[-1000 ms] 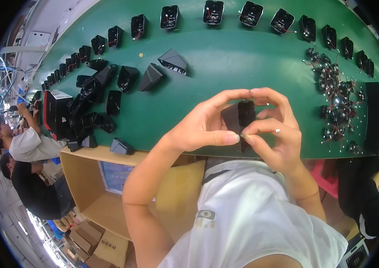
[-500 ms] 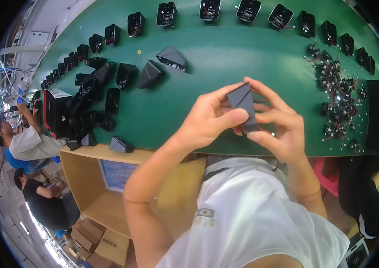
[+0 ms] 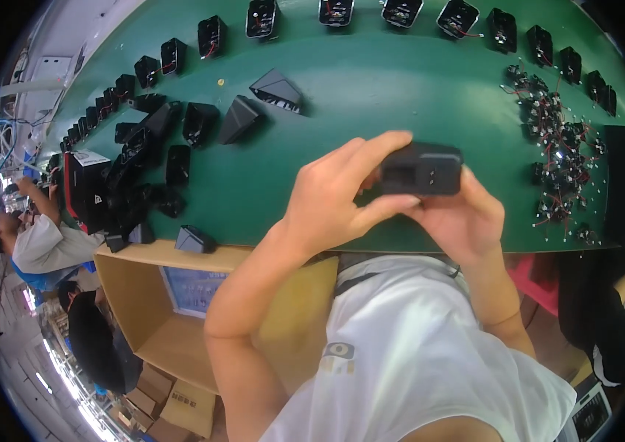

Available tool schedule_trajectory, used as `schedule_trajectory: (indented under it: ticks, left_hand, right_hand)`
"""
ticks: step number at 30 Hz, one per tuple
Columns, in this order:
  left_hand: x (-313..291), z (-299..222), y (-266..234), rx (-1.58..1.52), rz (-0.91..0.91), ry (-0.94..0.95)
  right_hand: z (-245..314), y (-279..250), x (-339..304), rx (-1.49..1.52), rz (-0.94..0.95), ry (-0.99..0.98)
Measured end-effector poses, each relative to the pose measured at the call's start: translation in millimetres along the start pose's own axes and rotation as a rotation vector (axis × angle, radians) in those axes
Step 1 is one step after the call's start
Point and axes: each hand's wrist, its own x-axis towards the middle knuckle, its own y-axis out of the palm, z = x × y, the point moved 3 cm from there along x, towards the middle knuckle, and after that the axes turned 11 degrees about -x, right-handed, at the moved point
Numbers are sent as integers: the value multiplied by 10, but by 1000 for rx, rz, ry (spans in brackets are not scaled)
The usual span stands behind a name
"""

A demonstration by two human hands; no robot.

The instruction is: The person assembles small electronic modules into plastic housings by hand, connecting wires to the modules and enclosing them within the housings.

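Between my two hands, above the green tabletop [image 3: 371, 81], is a black plastic housing [image 3: 423, 169]. A recessed face with small metal contacts is turned up toward me. My left hand [image 3: 338, 188] pinches its left end between thumb and fingers. At the right end and underneath, my right hand [image 3: 467, 214] grips it; most of those fingers are hidden behind the housing. Farther left on the table lie two similar dark angular housings [image 3: 277, 90], and one more angular piece [image 3: 194, 239] sits at the near edge.
Black housings with red wires [image 3: 336, 10] stand in a curved row along the far side. At right are a heap of small wired parts [image 3: 559, 147] and a black box [image 3: 619, 184]. Dark housings pile up at left. Below the edge is an open cardboard box [image 3: 124, 295]. Other people sit nearby.
The housing has been turned in my hands: its sloped outer side faced me before, and now the recessed face with contacts does. My grip has shifted with it.
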Motion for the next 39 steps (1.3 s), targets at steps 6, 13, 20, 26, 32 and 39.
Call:
schedule_trajectory:
  ticks: [6, 13, 20, 26, 32, 39]
  left_hand:
    - [30, 4, -67, 234, 59, 112]
    - [14, -76, -46, 468, 68, 177]
    - [-26, -104, 5, 444, 51, 204]
    - [-64, -42, 81, 209, 127, 83]
    - [-37, -6, 65, 184, 107, 81]
    - [14, -97, -47, 315, 149, 103]
  right_hand:
    - [131, -26, -67, -200, 17, 52]
    - [92, -111, -79, -286, -31, 16]
    - [94, -21, -114, -511, -168, -35]
    - [91, -43, -96, -222, -119, 57]
    - [52, -38, -149, -156, -47, 61]
    - [618, 0, -269, -927, -29, -422]
